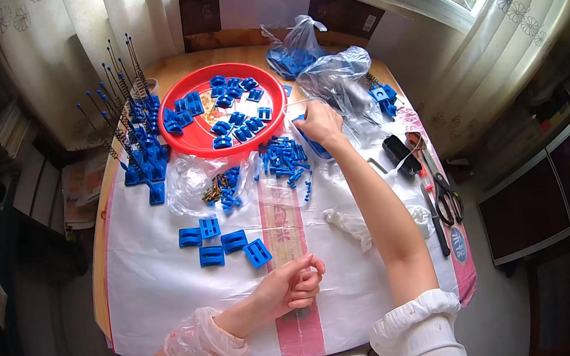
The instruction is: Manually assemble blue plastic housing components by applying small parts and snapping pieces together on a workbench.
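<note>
My left hand [294, 284] hovers over the near part of the table with its fingers curled in. Whether anything small sits inside them is hidden. Just beyond it, several blue plastic bases with slots [212, 256] lie loose on the white woven sheet [169, 297]. My right hand [321, 124] reaches far out, fingers bent down at a blue tray-like piece [314, 144] beside the clear bags. What its fingertips pinch, if anything, cannot be made out. Left of that hand, a pile of small blue pegs [283, 157] lies next to a plastic bag holding brassy screws and blue parts [224, 188].
A red round tray [176, 142] holds several blue pieces. Blue bases with upright springs and rods [143, 153] crowd the left edge. Knotted plastic bags [340, 77] stand at the back right. Black scissors [447, 199] and a black case [400, 155] lie at the right edge.
</note>
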A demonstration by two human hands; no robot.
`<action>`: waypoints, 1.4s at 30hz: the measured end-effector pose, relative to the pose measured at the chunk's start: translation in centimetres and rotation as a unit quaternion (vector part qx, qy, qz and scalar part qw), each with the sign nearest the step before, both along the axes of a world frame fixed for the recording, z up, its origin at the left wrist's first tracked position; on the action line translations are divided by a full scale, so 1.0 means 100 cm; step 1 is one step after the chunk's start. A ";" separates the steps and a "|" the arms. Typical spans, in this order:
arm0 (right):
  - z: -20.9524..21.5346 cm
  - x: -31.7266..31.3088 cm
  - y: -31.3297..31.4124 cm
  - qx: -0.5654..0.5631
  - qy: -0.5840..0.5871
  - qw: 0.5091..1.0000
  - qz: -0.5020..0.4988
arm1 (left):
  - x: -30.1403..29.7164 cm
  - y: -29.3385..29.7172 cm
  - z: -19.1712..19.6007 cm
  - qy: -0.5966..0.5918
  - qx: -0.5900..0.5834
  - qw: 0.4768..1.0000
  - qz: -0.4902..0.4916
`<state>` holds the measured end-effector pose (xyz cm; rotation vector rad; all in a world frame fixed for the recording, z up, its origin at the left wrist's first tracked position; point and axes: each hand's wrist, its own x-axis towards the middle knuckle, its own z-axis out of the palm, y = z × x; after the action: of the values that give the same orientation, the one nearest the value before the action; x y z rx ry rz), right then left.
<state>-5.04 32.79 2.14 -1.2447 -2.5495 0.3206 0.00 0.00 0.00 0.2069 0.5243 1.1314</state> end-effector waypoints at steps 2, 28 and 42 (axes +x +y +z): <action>-0.001 0.002 0.005 -0.010 0.056 0.998 -0.015 | 0.001 0.001 0.002 -0.008 0.000 1.000 -0.002; -0.002 0.191 -0.189 -0.664 0.339 0.665 0.046 | 0.012 0.004 -0.015 0.046 0.064 0.978 0.195; 0.057 0.228 -0.131 -0.198 0.501 0.842 0.001 | 0.003 0.004 -0.006 -0.079 0.009 0.975 0.207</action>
<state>17.79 19.68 7.82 -0.8196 -1.5910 1.1852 0.27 0.38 -0.60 0.0207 0.4260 1.5453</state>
